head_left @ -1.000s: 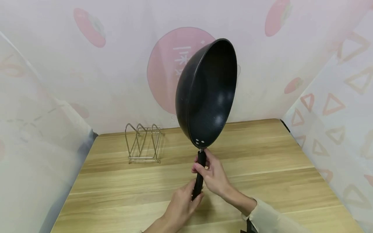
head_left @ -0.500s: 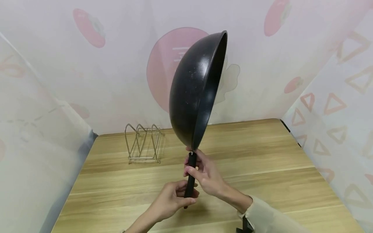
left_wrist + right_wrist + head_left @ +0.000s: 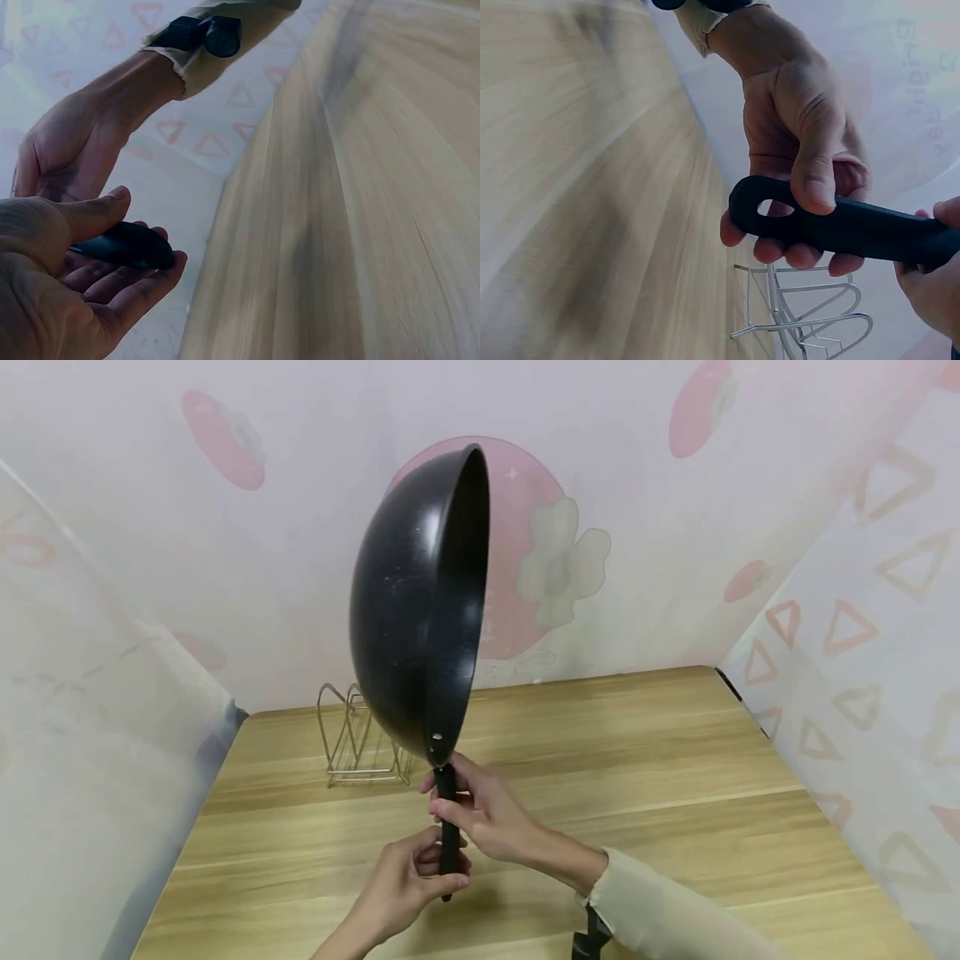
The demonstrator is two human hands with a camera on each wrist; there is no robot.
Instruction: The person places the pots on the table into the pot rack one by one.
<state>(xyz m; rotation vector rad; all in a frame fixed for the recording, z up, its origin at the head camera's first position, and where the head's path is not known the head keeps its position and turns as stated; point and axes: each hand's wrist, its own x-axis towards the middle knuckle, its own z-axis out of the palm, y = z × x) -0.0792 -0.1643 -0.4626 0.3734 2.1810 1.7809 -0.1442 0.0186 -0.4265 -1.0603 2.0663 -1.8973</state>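
Note:
A deep black wok (image 3: 405, 602) is held upright above the table, bowl on top and handle pointing down. Its rim faces right, so mostly the outer side shows in the head view. My right hand (image 3: 498, 822) grips the upper handle just under the bowl. Lower down, my left hand (image 3: 393, 889) holds the end of the black handle (image 3: 449, 847) between thumb and fingers. In the right wrist view, the left thumb presses on the handle near its hanging hole, with the fingers behind. Only part of the right hand (image 3: 934, 292) shows there.
A silver wire rack (image 3: 363, 771) stands at the back left of the wooden table (image 3: 637, 760), partly hidden behind the wok. Patterned fabric walls (image 3: 652, 568) enclose the back and sides. A black device (image 3: 592, 935) sits at the right sleeve.
The wok has moved left with both hands, toward the rack, and now covers part of it. It has also turned, so less of its inside shows than a second ago.

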